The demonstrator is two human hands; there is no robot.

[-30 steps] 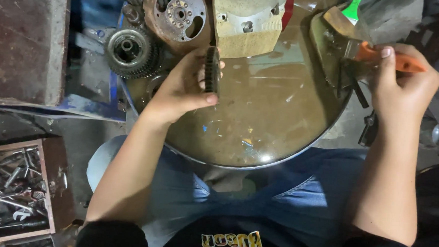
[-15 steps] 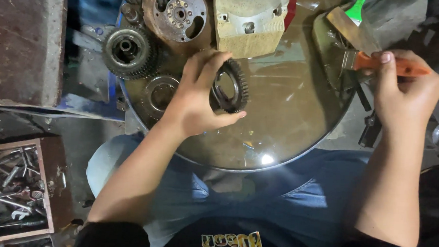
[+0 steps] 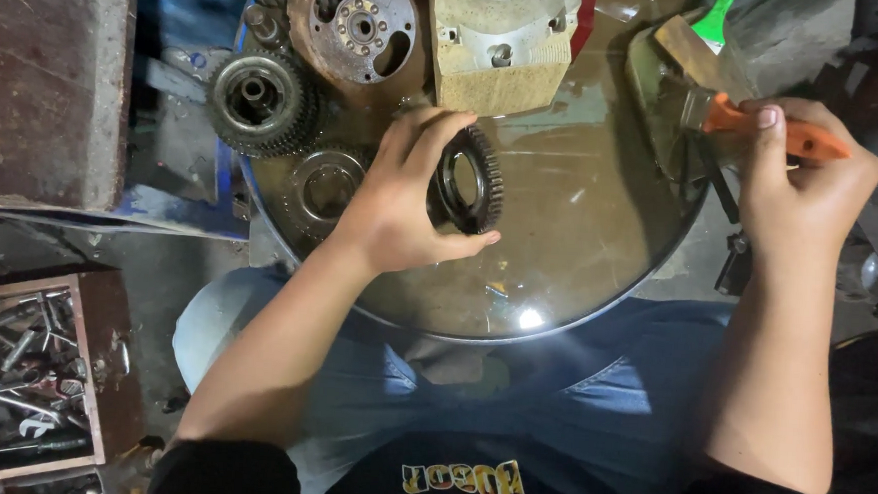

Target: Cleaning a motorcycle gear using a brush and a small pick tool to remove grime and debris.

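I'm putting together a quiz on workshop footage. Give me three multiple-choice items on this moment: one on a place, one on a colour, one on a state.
1. Where is the tray of loose bolts?
A. lower left, on the floor
B. inside the basin
C. on the person's lap

2. What colour is the brush handle?
A. blue
B. orange
C. white

3. How is the gear ring held?
A. lying flat in the liquid
B. lifted on edge in the left hand
C. stacked on another gear

Answers:
1 A, the tray lies beside the person's knee, apart from the basin.
2 B, the brush in the right hand has an orange handle.
3 B, the left hand holds the gear ring up above the liquid.
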